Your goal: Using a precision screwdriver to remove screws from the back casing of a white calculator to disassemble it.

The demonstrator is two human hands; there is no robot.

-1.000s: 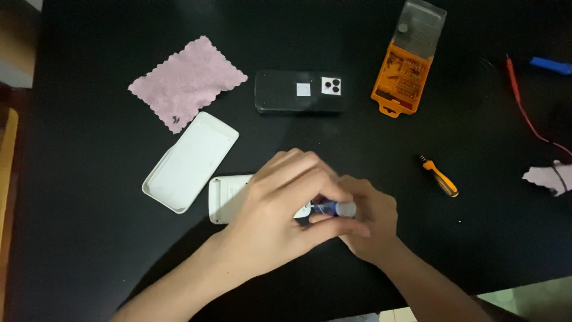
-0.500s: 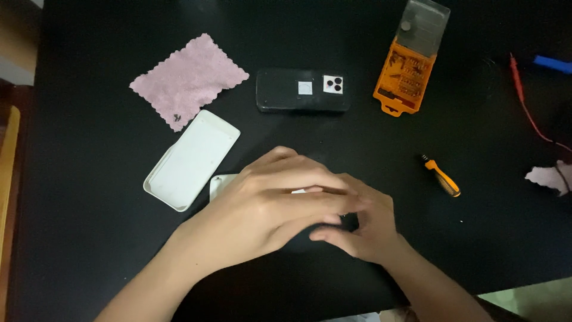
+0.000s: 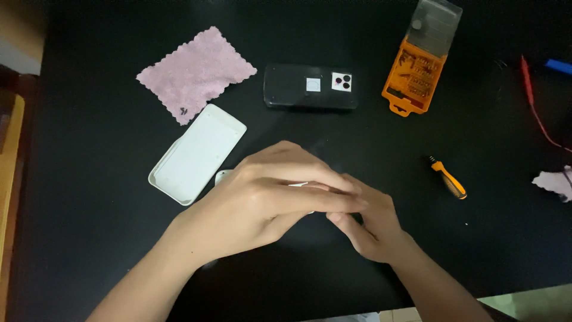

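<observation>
— So, what sits under the hands?

— Mostly hidden. The left hand [image 3: 271,194] lies flat, fingers stretched rightward, over a small white device [image 3: 223,175] on the black worktop [image 3: 89,119]. Only a rounded white corner shows at the left of the hand, and a thin pale sliver between the fingers.

— And the other hand?

— The right hand [image 3: 366,223] is tucked just under the left fingertips, fingers curled inward. Whether it pinches anything I cannot tell; the left fingers cover that spot. I can't make out a proper grip in the left hand either, it simply rests over the device.

— What does the device look like, then?

— White, smooth, with a rounded edge. Its full shape cannot be made out. It lies near the front middle of the worktop, touching or just beside the white cover [image 3: 196,155], a shallow rounded tray set at a slant.

— Around it?

— A pink cloth [image 3: 193,71] with a scalloped edge lies behind the cover. A dark phone [image 3: 311,86], back up, is behind the hands. An orange bit case [image 3: 420,65] with a clear lid stands open at back right, and a small orange-handled screwdriver [image 3: 448,177] lies to the right, well apart from the hands.
</observation>
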